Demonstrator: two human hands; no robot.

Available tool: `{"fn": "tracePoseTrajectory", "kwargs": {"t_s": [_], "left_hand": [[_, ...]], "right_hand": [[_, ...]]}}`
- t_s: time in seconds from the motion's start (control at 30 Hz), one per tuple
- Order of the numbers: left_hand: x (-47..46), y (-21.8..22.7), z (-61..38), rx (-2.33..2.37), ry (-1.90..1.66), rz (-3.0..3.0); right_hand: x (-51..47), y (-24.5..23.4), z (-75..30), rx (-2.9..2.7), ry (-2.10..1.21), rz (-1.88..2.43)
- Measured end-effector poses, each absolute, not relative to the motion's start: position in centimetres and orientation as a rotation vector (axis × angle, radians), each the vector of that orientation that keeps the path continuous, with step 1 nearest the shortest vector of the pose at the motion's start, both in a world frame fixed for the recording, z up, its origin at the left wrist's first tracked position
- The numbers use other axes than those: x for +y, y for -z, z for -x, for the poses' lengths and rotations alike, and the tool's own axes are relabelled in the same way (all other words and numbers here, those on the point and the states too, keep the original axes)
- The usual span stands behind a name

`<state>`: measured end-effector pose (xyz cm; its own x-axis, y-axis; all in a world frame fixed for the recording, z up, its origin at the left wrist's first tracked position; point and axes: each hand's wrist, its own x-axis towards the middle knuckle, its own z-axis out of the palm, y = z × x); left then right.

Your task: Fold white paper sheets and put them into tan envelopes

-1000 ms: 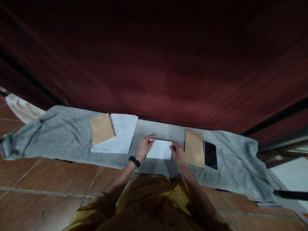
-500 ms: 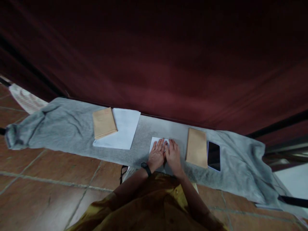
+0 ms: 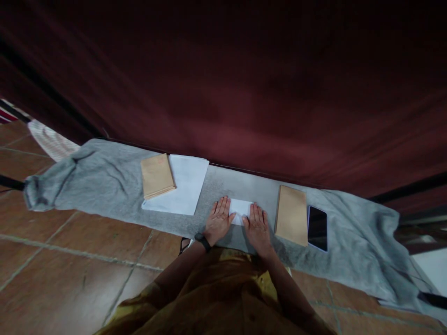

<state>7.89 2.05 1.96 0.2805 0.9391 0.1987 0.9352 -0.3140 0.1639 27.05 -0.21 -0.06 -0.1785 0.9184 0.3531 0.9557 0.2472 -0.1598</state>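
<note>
A folded white sheet of paper (image 3: 240, 207) lies flat on the grey cloth (image 3: 240, 179) in front of me. My left hand (image 3: 218, 221), with a dark watch (image 3: 203, 241) at the wrist, rests flat on the paper's left side, fingers stretched out. On the right side lies my right hand (image 3: 257, 228), also flat, its fingers straight. Both thumbs point inward over the near part of the paper. The palms and fingers cover the sheet's side edges, and neither hand grasps anything.
To the left, several brown envelopes (image 3: 158, 177) overlap a stack of white paper (image 3: 186, 186). Right of my hands lie a brown envelope stack (image 3: 291, 215) and a phone (image 3: 317, 228). A dark red curtain-like sheet (image 3: 223, 111) rises behind the cloth; tiled floor (image 3: 91, 270) shows in front.
My hands have moved apart from the middle of the paper, left hand leftward and right hand rightward, uncovering its centre. The whole view has shifted slightly.
</note>
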Motion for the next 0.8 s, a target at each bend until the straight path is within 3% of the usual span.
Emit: {"fn": "tracePoseTrajectory", "kwargs": {"t_s": [0.57, 0.8], "left_hand": [[1.6, -2.8, -8.4, 1.902, -0.425, -2.456], [0.2, -2.8, -11.9, 1.550, -0.484, -2.602]], "right_hand": [[-2.0, -0.3, -28.4, -1.988, 0.112, 1.775], [-2.5, -0.8, -26.6, -2.258, 0.043, 1.613]]}}
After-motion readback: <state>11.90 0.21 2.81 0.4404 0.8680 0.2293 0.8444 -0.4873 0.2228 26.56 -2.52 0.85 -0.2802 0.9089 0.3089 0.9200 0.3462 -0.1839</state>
